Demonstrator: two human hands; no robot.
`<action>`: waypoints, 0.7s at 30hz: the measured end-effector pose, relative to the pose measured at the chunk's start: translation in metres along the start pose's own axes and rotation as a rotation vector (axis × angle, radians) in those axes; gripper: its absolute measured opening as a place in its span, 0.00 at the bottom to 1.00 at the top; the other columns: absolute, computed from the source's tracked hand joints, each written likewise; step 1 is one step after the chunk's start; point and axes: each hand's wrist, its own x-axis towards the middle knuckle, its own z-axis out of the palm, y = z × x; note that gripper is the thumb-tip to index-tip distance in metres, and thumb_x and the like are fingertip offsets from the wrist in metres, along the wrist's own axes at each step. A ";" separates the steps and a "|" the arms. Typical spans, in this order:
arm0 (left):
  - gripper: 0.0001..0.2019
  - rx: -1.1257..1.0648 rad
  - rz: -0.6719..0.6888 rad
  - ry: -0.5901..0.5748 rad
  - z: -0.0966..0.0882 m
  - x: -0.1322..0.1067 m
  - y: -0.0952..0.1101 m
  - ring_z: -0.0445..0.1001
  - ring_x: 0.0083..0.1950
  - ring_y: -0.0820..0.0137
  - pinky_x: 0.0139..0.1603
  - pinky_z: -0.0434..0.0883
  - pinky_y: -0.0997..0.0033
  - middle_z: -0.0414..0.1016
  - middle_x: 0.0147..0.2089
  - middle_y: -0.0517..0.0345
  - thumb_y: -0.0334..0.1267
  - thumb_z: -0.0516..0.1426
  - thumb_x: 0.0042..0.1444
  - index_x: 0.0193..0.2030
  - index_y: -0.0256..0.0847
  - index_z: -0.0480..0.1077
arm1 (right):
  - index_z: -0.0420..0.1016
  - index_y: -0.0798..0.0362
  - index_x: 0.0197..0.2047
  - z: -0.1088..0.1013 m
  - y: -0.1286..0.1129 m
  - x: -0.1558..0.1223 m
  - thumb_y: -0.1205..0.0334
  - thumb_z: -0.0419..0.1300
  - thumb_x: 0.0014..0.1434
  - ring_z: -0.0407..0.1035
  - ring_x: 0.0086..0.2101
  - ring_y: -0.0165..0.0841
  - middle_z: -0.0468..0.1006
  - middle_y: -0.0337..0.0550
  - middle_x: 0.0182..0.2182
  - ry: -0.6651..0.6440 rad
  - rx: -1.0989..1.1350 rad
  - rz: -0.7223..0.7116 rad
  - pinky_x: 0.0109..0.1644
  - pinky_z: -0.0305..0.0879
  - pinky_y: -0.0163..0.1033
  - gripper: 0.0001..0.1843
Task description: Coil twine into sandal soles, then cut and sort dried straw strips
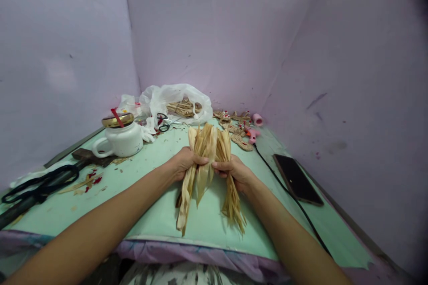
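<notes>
Both my hands grip dried corn husks (210,142) above the near middle of the table. My left hand (187,161) is closed around the left part, its thumb pressed across the strips. Opposite it, my right hand (234,171) is closed on the right part, thumb pointing inward, close to the left thumb. The pale yellow strips stand up above the hands, and loose ends hang below them toward the table's front edge. The fingers behind the husks are partly hidden.
On the left are a white mug (124,140) with a gold lid, a hammer-like tool (88,156) and black-handled scissors (163,122). Behind lies a plastic bag (157,98) of husks. Woven pieces (241,142), a pink glue gun (253,135) and a phone (297,179) lie right.
</notes>
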 end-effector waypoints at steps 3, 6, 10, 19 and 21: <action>0.12 -0.014 -0.025 0.023 0.001 -0.001 0.003 0.76 0.27 0.59 0.31 0.75 0.61 0.77 0.26 0.46 0.22 0.60 0.36 0.32 0.28 0.73 | 0.67 0.58 0.19 -0.005 -0.003 -0.001 0.70 0.68 0.31 0.54 0.14 0.20 0.65 0.33 0.13 0.014 0.001 0.016 0.13 0.44 0.26 0.12; 0.13 -0.031 -0.035 0.053 0.001 -0.002 0.005 0.76 0.27 0.60 0.31 0.74 0.62 0.77 0.25 0.48 0.21 0.59 0.36 0.33 0.28 0.73 | 0.66 0.58 0.19 -0.010 -0.006 -0.001 0.70 0.68 0.31 0.52 0.14 0.19 0.64 0.32 0.13 0.021 0.036 0.030 0.13 0.45 0.26 0.13; 0.12 -0.032 -0.028 0.045 0.000 -0.003 0.005 0.75 0.24 0.63 0.28 0.74 0.64 0.76 0.24 0.49 0.22 0.59 0.35 0.31 0.28 0.72 | 0.69 0.58 0.25 -0.017 -0.010 0.004 0.70 0.70 0.31 0.52 0.15 0.18 0.61 0.30 0.13 0.055 0.228 0.047 0.14 0.48 0.23 0.16; 0.16 0.017 0.016 -0.030 0.000 -0.001 -0.003 0.76 0.30 0.59 0.34 0.73 0.60 0.76 0.24 0.51 0.24 0.63 0.29 0.32 0.30 0.73 | 0.67 0.58 0.23 -0.007 0.003 0.006 0.64 0.72 0.30 0.51 0.15 0.18 0.64 0.32 0.15 0.070 0.157 0.002 0.14 0.46 0.24 0.19; 0.17 0.008 0.031 -0.062 0.000 0.000 -0.005 0.76 0.32 0.58 0.36 0.73 0.60 0.76 0.24 0.52 0.25 0.64 0.28 0.31 0.30 0.73 | 0.68 0.58 0.25 -0.004 0.006 0.005 0.65 0.72 0.29 0.52 0.15 0.18 0.65 0.31 0.16 0.051 0.122 0.000 0.14 0.47 0.25 0.19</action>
